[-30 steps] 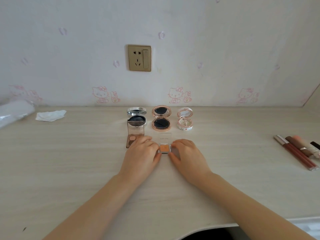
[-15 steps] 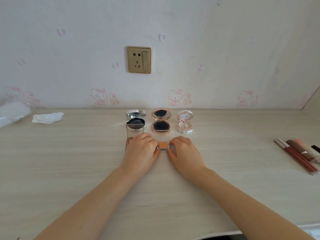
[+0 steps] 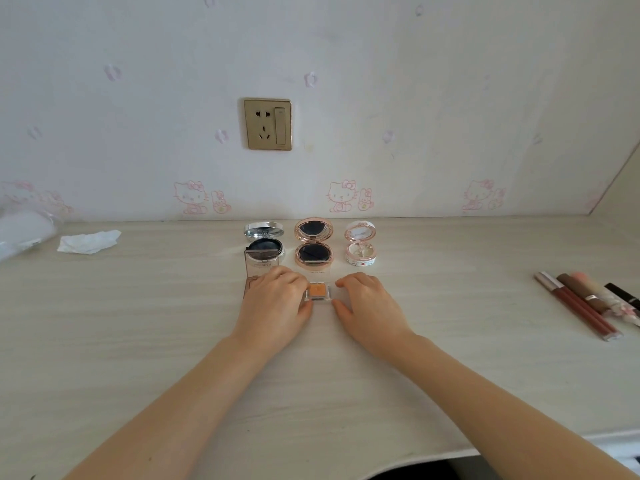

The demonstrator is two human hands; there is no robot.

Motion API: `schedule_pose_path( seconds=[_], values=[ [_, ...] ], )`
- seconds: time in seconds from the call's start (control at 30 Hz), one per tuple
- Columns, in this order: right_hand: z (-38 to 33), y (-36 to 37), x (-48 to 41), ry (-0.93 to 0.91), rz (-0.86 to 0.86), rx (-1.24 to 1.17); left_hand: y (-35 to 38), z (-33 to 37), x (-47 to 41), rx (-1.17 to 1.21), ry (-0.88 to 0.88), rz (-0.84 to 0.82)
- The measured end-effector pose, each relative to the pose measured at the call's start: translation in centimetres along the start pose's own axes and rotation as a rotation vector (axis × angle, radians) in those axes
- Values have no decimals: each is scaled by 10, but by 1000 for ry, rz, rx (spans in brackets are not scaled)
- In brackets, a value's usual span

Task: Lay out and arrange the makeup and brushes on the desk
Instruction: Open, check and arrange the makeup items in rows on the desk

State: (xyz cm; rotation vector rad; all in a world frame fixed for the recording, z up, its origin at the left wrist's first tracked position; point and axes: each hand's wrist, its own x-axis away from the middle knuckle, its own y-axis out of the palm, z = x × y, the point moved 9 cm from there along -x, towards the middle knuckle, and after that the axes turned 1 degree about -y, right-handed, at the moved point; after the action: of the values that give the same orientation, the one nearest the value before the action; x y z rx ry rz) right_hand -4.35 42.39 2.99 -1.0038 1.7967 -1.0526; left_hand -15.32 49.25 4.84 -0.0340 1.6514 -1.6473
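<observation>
The small square clear-plastic case of orange powder sits on the pale wood-grain desk, about midway along it and nearer the far edge than the near one. Its clear lid is tipped up, and it lies right between the two hands. The left hand has its fingers curled and pinches the case's left side between thumb and forefinger, while its palm covers the base of one rectangular pink-brown palette whose clear lid stands open. The right hand rests just beside the case's right side, fingers loosely curled on nothing; whether they touch the plastic I cannot tell. Behind, along the far edge, three compacts lie open in a row: one silver round compact, one rose-gold round compact and one white-and-pink round compact. By the right edge lie two dark red lip-gloss tubes, one brown-handled brush, one pink-tipped brush and one black stick cut off by the frame. Toward the far left corner lie one crumpled white tissue and one clear plastic bag.
</observation>
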Motion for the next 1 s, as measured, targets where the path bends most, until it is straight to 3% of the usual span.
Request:
schedule_pose_path(
  seconds=[0.47,0.73,1.0],
  values=[
    [93,-76,71,71,29,111,22,123,-12,243,136,-76],
    [182,-130,125,236,95,147,69,216,-31,460,141,-156],
    [276,-179,169,419,182,204,103,318,-63,514,285,-189]
  ],
)
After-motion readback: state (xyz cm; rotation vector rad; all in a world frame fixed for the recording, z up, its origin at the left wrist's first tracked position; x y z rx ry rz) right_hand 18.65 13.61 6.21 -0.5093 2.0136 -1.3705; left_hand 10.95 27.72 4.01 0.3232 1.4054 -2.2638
